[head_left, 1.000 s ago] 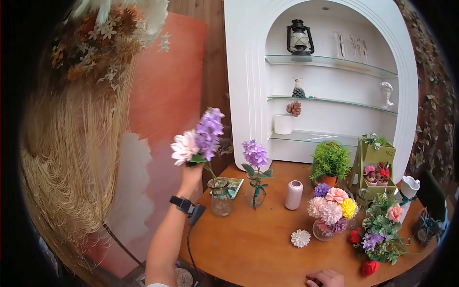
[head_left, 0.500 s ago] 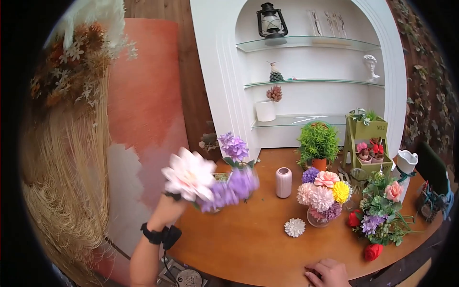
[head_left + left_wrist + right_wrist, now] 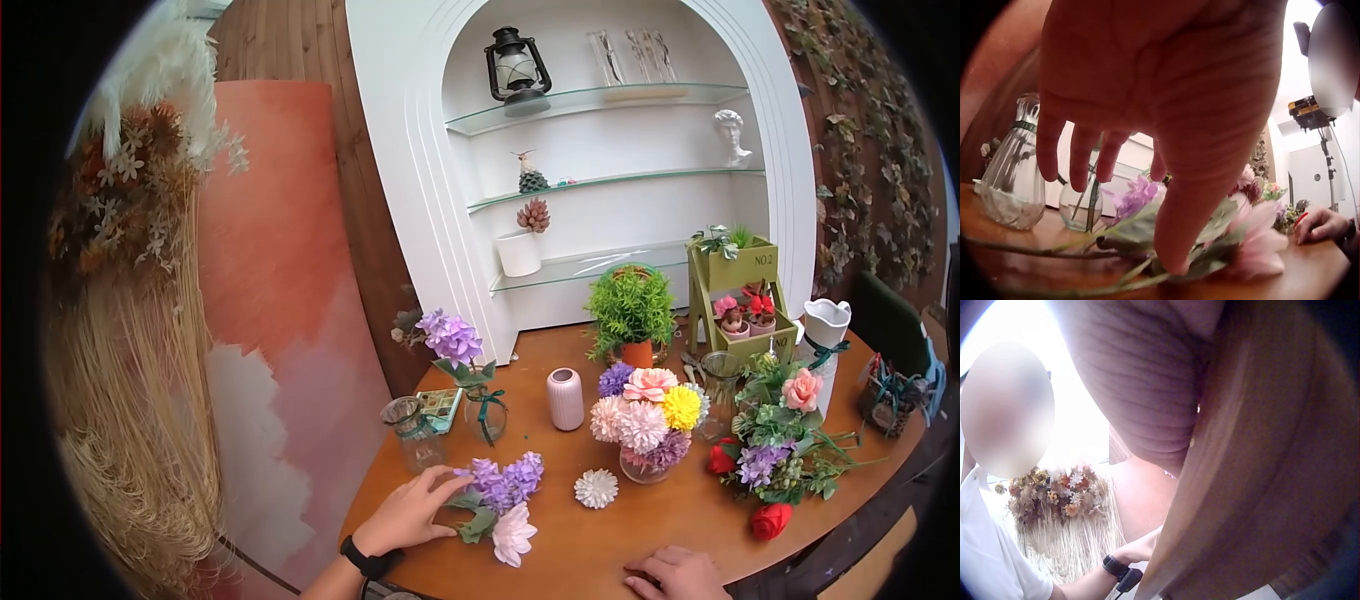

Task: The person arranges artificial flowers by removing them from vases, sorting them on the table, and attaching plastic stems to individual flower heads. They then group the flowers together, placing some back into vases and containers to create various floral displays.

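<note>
My left hand (image 3: 410, 510) hovers low over artificial flowers on the wooden table (image 3: 440, 570), its fingers apart and extended. Beneath its fingertips lie a purple flower spray (image 3: 507, 483) and a pale pink flower (image 3: 514, 535) with green leaves. Seen from the left wrist, the thumb reaches down at the leaves (image 3: 1138, 230), and the stems (image 3: 1047, 251) run along the tabletop. Just behind this hand stands a ribbed glass vase (image 3: 418, 447). My right hand (image 3: 682, 573) rests on the table's front edge, fingers loosely bent, holding nothing.
A round glass vase (image 3: 487, 418) holds another purple flower (image 3: 450, 337). Farther right stand a pink ribbed vase (image 3: 565, 400), a mixed bouquet (image 3: 645, 420) and a potted plant (image 3: 632, 310). A white flower head (image 3: 596, 489) and a greenery bunch (image 3: 775, 450) lie on the table.
My left hand has brought the purple spray and pink flower from above the glass vase down to the table, and let them go. The right hand stays at the table edge.
</note>
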A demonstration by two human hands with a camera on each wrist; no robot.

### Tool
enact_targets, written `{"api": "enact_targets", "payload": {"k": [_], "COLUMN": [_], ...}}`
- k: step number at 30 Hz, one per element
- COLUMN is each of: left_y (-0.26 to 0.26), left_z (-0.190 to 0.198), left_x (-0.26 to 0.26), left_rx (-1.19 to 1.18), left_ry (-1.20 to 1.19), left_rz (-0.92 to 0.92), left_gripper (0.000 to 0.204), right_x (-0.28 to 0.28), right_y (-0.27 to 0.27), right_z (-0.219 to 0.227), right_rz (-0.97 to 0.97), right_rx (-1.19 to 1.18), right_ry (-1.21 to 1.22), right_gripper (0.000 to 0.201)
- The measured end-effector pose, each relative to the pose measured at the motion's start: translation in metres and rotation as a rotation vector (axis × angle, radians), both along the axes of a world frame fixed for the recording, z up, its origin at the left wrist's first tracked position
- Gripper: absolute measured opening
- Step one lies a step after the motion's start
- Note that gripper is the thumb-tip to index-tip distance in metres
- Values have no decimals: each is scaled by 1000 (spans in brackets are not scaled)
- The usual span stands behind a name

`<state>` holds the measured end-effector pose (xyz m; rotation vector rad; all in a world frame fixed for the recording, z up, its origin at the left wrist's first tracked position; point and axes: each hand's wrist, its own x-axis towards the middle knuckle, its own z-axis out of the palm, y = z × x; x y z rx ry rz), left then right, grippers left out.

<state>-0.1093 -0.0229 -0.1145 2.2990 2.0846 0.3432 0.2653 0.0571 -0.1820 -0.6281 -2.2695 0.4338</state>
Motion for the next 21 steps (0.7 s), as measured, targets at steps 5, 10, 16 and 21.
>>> {"api": "enact_targets", "payload": {"k": [5,10,16,21], "left_y": [16,61,108,137], "left_z": [28,53,94,100], "left_x": [8,11,1,-31], "left_rx": [136,531,726,498], "left_ry": [30,36,274,-7], "left_rz": [-48,118,206,284], "left_gripper": [63,64,93,62], "right_x": [1,2,3,4], "right_y": [0,1,1,1], "right_z": [-2,1,-2,-1], "right_rz": [-5,-4,-5,14], "right_rx": [-3,27,22,-3], "right_ry": [-8,-9,8,20], "right_gripper": [13,12,12,12]}}
